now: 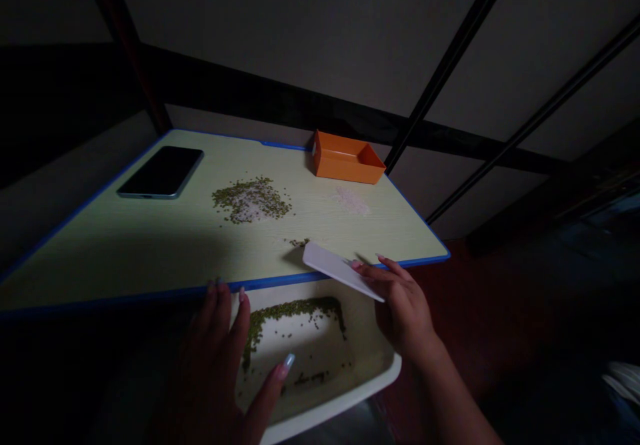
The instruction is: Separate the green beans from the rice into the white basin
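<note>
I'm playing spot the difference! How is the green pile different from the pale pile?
The green pile is bigger; the pale pile is smaller. The green pile mixes green bits with whitish ones; the pale pile looks all pale. The pale pile sits nearer the orange box than the green pile. Both lie on the table.

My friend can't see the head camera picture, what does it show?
A right hand holds a thin pale card at a table's blue edge, over a white basin with green seeds inside; the left hand spreads beside it. The table holds a green-and-whitish heap, a phone and an orange tray.
</note>
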`<state>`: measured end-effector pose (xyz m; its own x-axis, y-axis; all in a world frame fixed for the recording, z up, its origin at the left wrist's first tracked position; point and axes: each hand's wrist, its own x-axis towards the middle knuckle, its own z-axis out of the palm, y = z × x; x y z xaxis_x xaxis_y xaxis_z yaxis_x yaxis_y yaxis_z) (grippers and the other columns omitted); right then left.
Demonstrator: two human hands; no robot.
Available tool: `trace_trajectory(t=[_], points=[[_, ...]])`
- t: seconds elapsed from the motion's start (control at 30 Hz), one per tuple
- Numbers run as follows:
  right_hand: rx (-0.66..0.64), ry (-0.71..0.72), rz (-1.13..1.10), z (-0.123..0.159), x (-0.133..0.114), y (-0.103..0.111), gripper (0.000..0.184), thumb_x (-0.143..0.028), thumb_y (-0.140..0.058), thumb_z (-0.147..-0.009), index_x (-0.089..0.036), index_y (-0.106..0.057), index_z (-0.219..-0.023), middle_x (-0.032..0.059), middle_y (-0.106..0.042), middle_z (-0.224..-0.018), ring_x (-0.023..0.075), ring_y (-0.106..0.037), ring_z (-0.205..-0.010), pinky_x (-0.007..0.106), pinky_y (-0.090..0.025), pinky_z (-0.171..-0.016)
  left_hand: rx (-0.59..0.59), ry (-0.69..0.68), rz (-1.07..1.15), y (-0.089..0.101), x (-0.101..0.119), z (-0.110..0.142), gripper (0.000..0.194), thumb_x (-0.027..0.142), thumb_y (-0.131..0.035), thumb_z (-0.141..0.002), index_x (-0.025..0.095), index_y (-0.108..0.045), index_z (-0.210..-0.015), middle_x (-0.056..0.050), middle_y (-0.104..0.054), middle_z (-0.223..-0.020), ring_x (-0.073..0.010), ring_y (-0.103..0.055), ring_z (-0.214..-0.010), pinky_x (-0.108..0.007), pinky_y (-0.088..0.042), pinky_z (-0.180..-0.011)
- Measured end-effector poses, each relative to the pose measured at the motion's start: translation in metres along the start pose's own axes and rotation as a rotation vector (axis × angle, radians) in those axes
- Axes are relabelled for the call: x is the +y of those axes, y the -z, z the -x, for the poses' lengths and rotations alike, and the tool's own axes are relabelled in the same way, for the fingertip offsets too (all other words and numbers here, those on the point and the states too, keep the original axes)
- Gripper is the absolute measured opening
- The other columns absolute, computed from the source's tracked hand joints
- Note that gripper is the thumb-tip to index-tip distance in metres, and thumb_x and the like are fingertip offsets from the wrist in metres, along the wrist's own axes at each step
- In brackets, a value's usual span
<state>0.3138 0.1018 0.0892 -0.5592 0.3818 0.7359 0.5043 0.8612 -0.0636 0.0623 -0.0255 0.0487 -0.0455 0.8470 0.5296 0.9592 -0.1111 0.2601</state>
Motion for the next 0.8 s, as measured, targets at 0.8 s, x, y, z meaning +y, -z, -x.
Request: trace_trajectory(t=[0.8], points=[[-0.038,-0.003,-0.047,-0.012,0.006,-0.015,0.030,-0.004,-0.045,-0.084,-0.023,-0.057,-0.104,0.0096,-0.077,-0.111,0.0192,-0.074,-0.102,0.046,-0.055,-0.098,0.014,-0.001,0.006,0.000,0.002,-0.001,0.075,0.043,-0.045,-0.090,0.019,-0.015,-0.154,-0.013,-0.021,-0.164,-0.0344,-0.027,-0.148,-0.053,-0.042,-0.110]])
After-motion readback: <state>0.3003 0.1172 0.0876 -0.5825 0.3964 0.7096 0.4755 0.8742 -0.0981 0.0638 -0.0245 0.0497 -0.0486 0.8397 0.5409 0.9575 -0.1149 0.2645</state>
